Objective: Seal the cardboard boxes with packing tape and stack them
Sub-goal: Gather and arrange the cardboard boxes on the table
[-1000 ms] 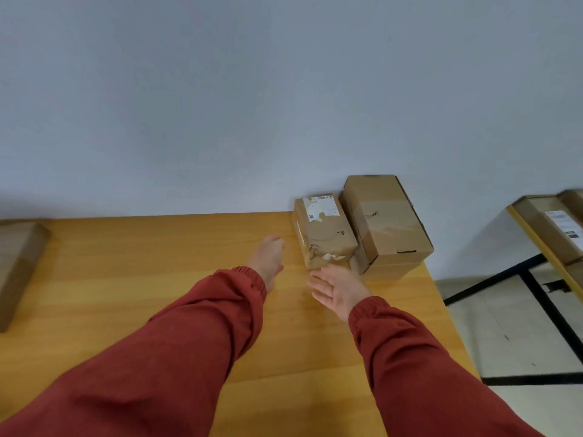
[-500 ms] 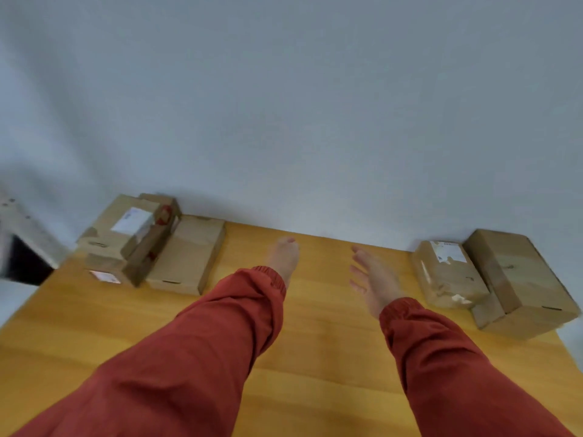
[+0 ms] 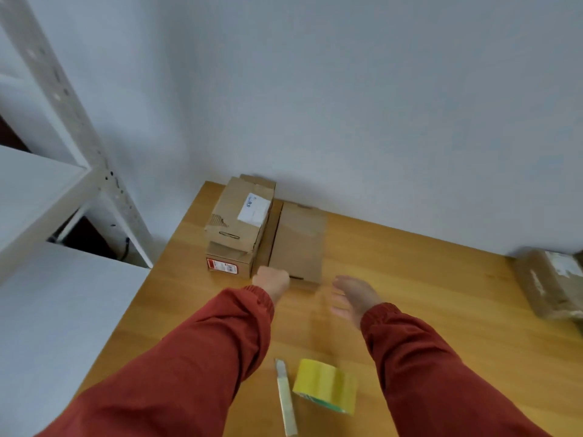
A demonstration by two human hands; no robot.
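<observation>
A flat cardboard box [image 3: 298, 244] lies at the table's far left, beside two stacked boxes: a labelled one [image 3: 241, 214] on top of a box with a red sticker [image 3: 228, 263]. My left hand [image 3: 272, 282] is at the flat box's near left corner; its fingers are hidden, and contact is unclear. My right hand [image 3: 355, 296] hovers open and blurred just right of that box's near end, holding nothing. A yellow roll of packing tape [image 3: 326, 386] and a pale box cutter [image 3: 286, 402] lie on the table between my red sleeves.
Another brown box [image 3: 552, 283] sits at the right edge of the wooden table [image 3: 441, 304]. A white metal shelving rack [image 3: 47, 184] stands left of the table. A plain wall backs the table.
The view has swung left from the right-hand boxes to the left-hand pile. Both hands moved leftward to the flat box. The tape roll and cutter have come into view.
</observation>
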